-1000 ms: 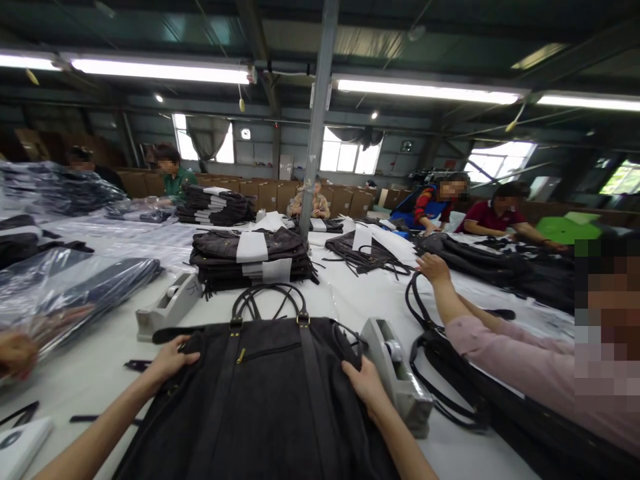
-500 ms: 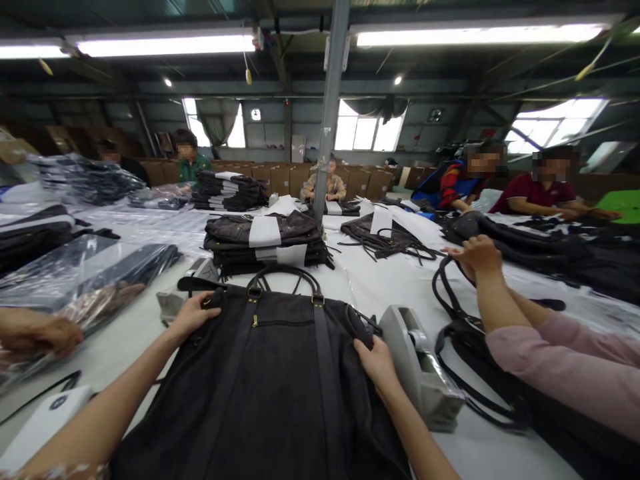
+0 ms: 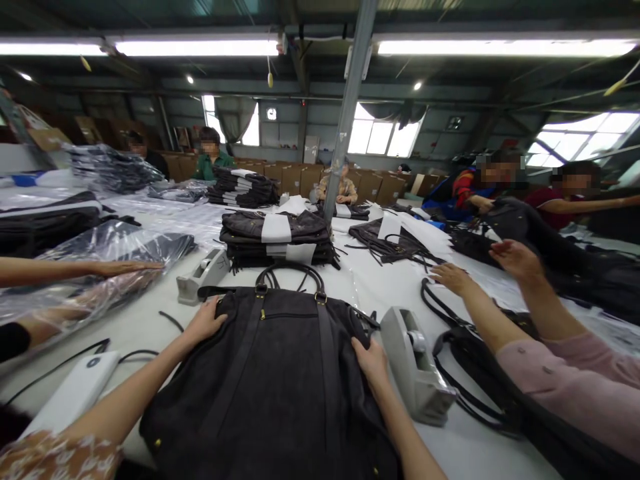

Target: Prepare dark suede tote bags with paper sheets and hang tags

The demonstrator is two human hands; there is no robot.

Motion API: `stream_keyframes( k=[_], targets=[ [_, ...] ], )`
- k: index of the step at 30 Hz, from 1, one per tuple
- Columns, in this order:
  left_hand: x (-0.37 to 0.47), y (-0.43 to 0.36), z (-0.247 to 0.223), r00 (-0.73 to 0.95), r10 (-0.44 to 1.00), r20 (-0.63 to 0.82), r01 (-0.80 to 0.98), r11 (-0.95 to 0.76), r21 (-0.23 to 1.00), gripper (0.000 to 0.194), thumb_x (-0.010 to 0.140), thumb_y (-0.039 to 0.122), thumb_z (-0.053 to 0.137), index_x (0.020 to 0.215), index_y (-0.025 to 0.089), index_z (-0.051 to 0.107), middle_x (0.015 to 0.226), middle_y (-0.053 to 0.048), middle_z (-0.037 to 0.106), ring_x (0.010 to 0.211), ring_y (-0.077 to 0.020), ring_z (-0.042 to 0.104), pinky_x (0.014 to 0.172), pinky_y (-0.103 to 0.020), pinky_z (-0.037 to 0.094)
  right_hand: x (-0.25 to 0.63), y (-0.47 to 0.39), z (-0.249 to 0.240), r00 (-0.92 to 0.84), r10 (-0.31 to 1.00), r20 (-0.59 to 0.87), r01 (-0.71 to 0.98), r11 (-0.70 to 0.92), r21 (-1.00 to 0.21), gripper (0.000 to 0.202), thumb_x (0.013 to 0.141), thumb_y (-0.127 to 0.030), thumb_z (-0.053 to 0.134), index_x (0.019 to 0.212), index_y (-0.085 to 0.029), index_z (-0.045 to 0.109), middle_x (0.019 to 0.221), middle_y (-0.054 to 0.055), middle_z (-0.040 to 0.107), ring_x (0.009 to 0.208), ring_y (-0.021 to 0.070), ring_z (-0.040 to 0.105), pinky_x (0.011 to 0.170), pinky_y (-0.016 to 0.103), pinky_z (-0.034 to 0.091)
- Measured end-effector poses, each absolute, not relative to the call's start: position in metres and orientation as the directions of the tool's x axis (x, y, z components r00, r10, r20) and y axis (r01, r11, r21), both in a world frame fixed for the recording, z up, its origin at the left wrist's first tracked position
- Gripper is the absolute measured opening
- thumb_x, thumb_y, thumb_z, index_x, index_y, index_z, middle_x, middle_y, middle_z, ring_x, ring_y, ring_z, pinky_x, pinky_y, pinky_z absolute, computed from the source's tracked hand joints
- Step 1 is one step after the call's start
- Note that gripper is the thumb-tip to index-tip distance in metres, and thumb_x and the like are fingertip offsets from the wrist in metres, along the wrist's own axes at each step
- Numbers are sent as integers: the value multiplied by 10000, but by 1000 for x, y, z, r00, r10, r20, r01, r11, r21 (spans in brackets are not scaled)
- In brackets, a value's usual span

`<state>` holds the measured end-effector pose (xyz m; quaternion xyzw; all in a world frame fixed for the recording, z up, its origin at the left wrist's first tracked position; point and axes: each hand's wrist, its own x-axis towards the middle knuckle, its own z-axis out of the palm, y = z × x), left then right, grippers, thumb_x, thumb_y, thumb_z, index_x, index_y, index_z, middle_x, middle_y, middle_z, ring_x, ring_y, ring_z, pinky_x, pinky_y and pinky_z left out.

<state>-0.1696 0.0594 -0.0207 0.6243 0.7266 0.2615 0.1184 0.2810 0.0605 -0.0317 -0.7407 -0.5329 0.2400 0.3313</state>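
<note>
A black handbag (image 3: 285,373) with two looped handles, straps with gold-coloured rings and a short front zip lies in front of me on the white table. My left hand (image 3: 206,321) grips its upper left corner, thumb on the front and fingers behind the edge. At the upper right side, my right hand (image 3: 371,360) is closed on the bag in the same way. The fingers behind the fabric are partly hidden. A grey tape dispenser (image 3: 417,367) stands just right of my right hand, and a second tape dispenser (image 3: 204,275) is behind my left hand.
Behind the bag is a stack of black bags (image 3: 245,233) with white paper bands. On the right a co-worker's hands (image 3: 450,277) reach over another black bag (image 3: 465,353). On the left, another person's hand (image 3: 125,267) rests on a plastic-wrapped bag. A white device (image 3: 75,387) with a cable lies left.
My hands keep hold of the bag, whose lower part now shows more. The right co-worker's hands have let go of a handle and opened. The left person's hand has stretched across the plastic.
</note>
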Motion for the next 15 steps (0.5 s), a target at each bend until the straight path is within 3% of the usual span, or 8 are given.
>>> stream_keyframes(
  k=[5, 8, 11, 15],
  targets=[
    [-158, -9, 3, -58, 976, 209, 879, -49, 475, 656, 808, 451, 519, 1369, 132, 403, 1398, -150, 448, 1301, -295, 407, 1103, -437, 315, 279, 61, -36, 317, 948, -11, 645, -224, -731, 430, 765, -447, 530, 999, -116, 675, 952, 157, 709, 911, 289, 658, 708, 311, 468],
    [-154, -64, 5, -5, 986, 167, 874, -77, 479, 742, 805, 537, 531, 1422, 173, 341, 1441, -131, 414, 1316, -291, 402, 1102, -432, 332, 279, 61, -37, 312, 950, -6, 649, -218, -729, 419, 777, -436, 528, 1005, -116, 674, 944, 151, 709, 909, 278, 657, 706, 302, 464],
    [-158, -102, -8, -81, 989, 122, 828, -2, 561, 763, 769, 534, 567, 1416, 187, 358, 1413, -113, 465, 1273, -288, 462, 1066, -419, 387, 278, 60, -36, 310, 951, 11, 652, -205, -730, 397, 788, -419, 522, 1003, -124, 676, 932, 139, 709, 909, 271, 653, 715, 298, 462],
    [-167, -110, -28, -272, 961, 57, 732, 168, 660, 643, 720, 512, 583, 1263, 171, 530, 1193, -84, 649, 1111, -287, 594, 961, -386, 475, 277, 59, -36, 319, 947, 19, 659, -207, -723, 388, 797, -420, 523, 998, -125, 675, 940, 142, 706, 916, 279, 647, 719, 301, 452]
  ],
)
